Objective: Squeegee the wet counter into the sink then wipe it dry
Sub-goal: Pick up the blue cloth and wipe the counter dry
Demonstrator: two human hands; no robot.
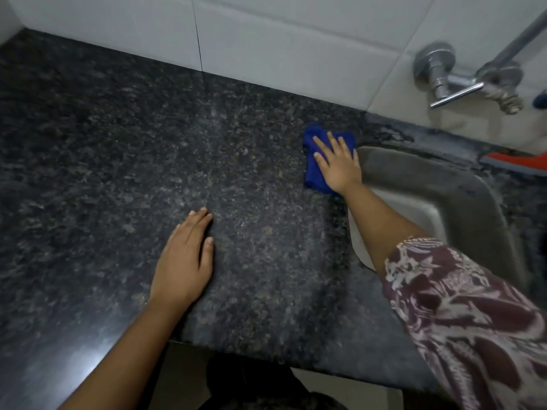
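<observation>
My right hand (337, 162) presses the blue cloth (311, 179) on the table (118, 143) beside the sink (414, 176), fingers (321, 145) spread; left hand (183, 261) rests flat, fingers together. Best: even pressure, overlapping strokes

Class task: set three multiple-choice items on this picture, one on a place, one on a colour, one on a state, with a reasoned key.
1. Where is the cloth? A) on the counter beside the sink; B) in the sink; C) on the floor.
2. What colour is the cloth? A) red; B) white; C) blue.
3. How is the left hand? A) gripping a squeegee; B) flat on the counter, holding nothing; C) raised in the air.
Key: 1 A, it lies at the sink's rim under the right hand. 2 C, its folds show blue. 3 B, straight fingers rest on the stone.
</observation>
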